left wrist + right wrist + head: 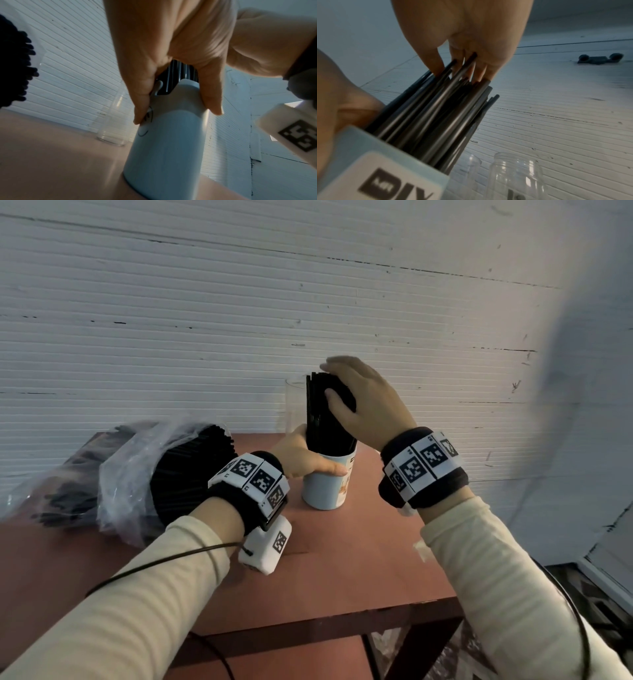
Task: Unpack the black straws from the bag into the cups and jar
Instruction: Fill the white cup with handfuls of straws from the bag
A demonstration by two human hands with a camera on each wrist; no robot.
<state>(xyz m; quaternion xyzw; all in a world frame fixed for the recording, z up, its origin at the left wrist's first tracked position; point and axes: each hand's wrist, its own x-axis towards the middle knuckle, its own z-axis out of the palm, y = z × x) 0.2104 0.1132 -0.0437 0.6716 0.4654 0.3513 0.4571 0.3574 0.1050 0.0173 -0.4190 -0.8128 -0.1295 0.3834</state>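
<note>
A light-blue paper cup (325, 491) stands on the red-brown table (359, 559), packed with upright black straws (325, 419). My left hand (305, 460) grips the cup just under its rim, thumb across the front. The left wrist view shows the same left hand (176, 115) around the cup (164, 148), the straws (178, 75) above it. My right hand (356, 395) lies over the straw tops, thumb against the bundle's near side. In the right wrist view its fingertips (462, 70) touch the ends of the straws (436, 115). A clear plastic bag (137, 470) of black straws lies at the left.
A clear plastic cup (293, 402) stands behind the blue cup against the white ribbed wall. The right wrist view shows a clear jar (515, 175) beside that clear cup (474, 165). The table's front edge (325, 621) is near me; its right edge drops to the floor.
</note>
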